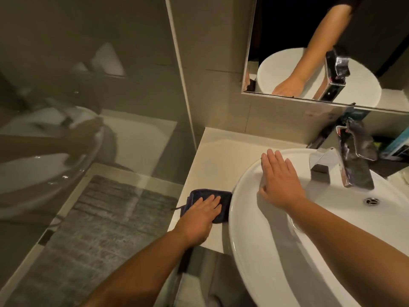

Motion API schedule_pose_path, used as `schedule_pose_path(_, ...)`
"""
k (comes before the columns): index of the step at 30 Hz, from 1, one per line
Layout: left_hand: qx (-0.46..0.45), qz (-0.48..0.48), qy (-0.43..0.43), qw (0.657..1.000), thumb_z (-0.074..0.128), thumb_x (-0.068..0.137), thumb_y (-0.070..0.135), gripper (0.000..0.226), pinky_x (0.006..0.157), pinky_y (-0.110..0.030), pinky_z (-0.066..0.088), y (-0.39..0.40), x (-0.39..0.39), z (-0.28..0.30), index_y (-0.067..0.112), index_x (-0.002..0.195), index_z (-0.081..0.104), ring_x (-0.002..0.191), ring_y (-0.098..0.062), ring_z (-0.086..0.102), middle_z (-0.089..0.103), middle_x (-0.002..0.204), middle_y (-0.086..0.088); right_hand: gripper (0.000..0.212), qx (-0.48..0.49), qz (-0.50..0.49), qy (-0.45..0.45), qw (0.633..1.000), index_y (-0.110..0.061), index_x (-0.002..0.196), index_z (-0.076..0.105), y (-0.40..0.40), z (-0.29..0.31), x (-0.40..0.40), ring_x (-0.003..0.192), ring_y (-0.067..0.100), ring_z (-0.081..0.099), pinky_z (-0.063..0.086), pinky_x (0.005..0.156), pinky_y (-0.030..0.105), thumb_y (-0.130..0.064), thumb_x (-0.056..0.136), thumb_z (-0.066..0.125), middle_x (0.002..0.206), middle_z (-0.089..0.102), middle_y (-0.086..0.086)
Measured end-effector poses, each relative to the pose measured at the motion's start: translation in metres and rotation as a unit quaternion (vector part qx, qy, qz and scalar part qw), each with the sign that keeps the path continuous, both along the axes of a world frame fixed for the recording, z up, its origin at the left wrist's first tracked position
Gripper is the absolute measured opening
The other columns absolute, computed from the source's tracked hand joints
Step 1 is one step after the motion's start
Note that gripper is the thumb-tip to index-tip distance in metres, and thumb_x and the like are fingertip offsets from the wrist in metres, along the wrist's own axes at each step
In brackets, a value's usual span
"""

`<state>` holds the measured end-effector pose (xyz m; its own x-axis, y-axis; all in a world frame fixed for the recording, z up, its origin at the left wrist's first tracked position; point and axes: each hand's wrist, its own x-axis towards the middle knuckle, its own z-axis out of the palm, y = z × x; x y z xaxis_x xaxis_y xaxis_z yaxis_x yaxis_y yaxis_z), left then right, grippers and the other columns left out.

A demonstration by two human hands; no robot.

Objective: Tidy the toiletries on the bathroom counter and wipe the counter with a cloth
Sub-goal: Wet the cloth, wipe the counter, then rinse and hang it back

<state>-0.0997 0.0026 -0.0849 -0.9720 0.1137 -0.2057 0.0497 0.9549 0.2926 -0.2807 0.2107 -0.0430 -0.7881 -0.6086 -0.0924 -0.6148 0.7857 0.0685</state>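
A dark blue cloth [223, 197] lies flat on the pale counter [219, 160], left of the white round basin [254, 229]. My left hand [199, 216] presses down on the cloth, palm flat and fingers together. My right hand [280, 180] rests flat on the basin's left rim with its fingers spread and holds nothing. Some toiletries [396, 145] stand at the far right behind the tap, mostly hidden.
A chrome tap [345, 165] juts over the basin, and the drain [371, 200] lies to its right. A mirror [287, 41] hangs above. A glass shower screen [88, 107] borders the counter on the left, with a grey mat [99, 229] on the floor below.
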Motion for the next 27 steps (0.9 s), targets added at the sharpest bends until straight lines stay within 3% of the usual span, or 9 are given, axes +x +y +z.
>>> schedule_pose_path(7,-0.008,0.036,-0.006,0.999,0.044,0.088,0.007,0.06,0.117,-0.038,0.001,0.035,0.083,0.002,0.017,0.146,0.03,0.147,-0.02,0.01,0.017,0.16,-0.003,0.094,0.013,0.006,-0.032,0.999,-0.009,0.149,-0.007,-0.001,0.007,0.0,0.146,0.033,-0.008,0.005,0.118,0.048,-0.036,0.08,0.051,0.16,-0.006,0.013)
schedule_pose_path(16,-0.035,0.04,-0.005,0.999,0.047,0.089,0.017,0.053,0.117,-0.04,0.013,0.057,0.11,0.018,0.014,0.141,0.039,0.143,-0.024,0.024,0.031,0.154,-0.008,0.1,0.026,0.012,-0.065,0.997,-0.009,0.148,-0.011,-0.001,0.013,-0.001,0.145,0.033,-0.01,0.005,0.116,0.05,-0.04,0.079,0.054,0.159,-0.01,0.013)
schedule_pose_path(18,-0.014,0.037,-0.026,0.999,0.047,0.088,0.02,0.051,0.115,-0.038,0.021,0.062,0.122,0.021,0.016,0.139,0.042,0.137,-0.025,0.034,0.039,0.15,-0.008,0.099,0.027,0.012,-0.07,0.997,-0.008,0.148,-0.011,-0.001,0.013,-0.002,0.145,0.033,-0.01,0.005,0.116,0.05,-0.04,0.079,0.054,0.159,-0.011,0.014)
schedule_pose_path(20,0.07,0.113,-0.052,0.99,0.046,0.085,0.024,0.046,0.102,-0.035,0.041,0.065,0.131,0.032,0.022,0.13,0.053,0.119,-0.025,0.053,0.058,0.134,-0.006,0.099,0.029,0.014,-0.073,0.997,-0.008,0.148,-0.011,0.0,0.014,-0.002,0.145,0.034,-0.01,0.006,0.116,0.051,-0.04,0.079,0.053,0.159,-0.011,0.014)
schedule_pose_path(21,0.157,0.191,-0.07,0.966,0.045,0.083,0.022,0.04,0.092,-0.035,0.047,0.065,0.132,0.041,0.024,0.12,0.061,0.105,-0.023,0.06,0.066,0.119,-0.005,0.099,0.029,0.015,-0.074,0.997,-0.008,0.148,-0.01,0.0,0.015,-0.002,0.145,0.034,-0.01,0.006,0.116,0.051,-0.04,0.079,0.053,0.159,-0.011,0.014)
schedule_pose_path(22,0.273,0.274,-0.089,0.918,0.045,0.081,0.019,0.034,0.083,-0.034,0.049,0.064,0.131,0.049,0.022,0.106,0.067,0.093,-0.02,0.063,0.07,0.103,-0.005,0.099,0.03,0.015,-0.074,0.997,-0.008,0.148,-0.01,0.0,0.015,-0.002,0.145,0.034,-0.009,0.006,0.116,0.051,-0.04,0.079,0.054,0.159,-0.011,0.014)
schedule_pose_path(24,0.472,0.402,-0.107,0.778,0.046,0.075,0.014,0.024,0.072,-0.034,0.045,0.058,0.126,0.063,0.013,0.085,0.068,0.078,-0.021,0.059,0.065,0.083,-0.009,0.1,0.03,0.014,-0.077,0.997,-0.008,0.148,-0.01,0.0,0.015,-0.002,0.145,0.034,-0.01,0.006,0.116,0.051,-0.041,0.079,0.054,0.159,-0.011,0.014)
schedule_pose_path(26,0.587,0.467,-0.111,0.652,0.045,0.078,0.007,0.021,0.069,-0.032,0.045,0.051,0.119,0.075,0.007,0.084,0.065,0.076,-0.024,0.059,0.061,0.08,-0.014,0.099,0.027,0.014,-0.076,0.997,-0.008,0.148,-0.009,0.0,0.015,-0.002,0.145,0.034,-0.009,0.006,0.116,0.051,-0.04,0.079,0.054,0.16,-0.01,0.014)
schedule_pose_path(27,0.622,0.481,-0.107,0.608,0.043,0.081,0.003,0.021,0.067,-0.03,0.047,0.047,0.113,0.08,0.005,0.084,0.064,0.073,-0.024,0.061,0.062,0.078,-0.015,0.099,0.027,0.014,-0.074,0.997,-0.008,0.148,-0.009,0.0,0.014,-0.002,0.145,0.034,-0.009,0.006,0.116,0.051,-0.04,0.078,0.054,0.16,-0.009,0.014)
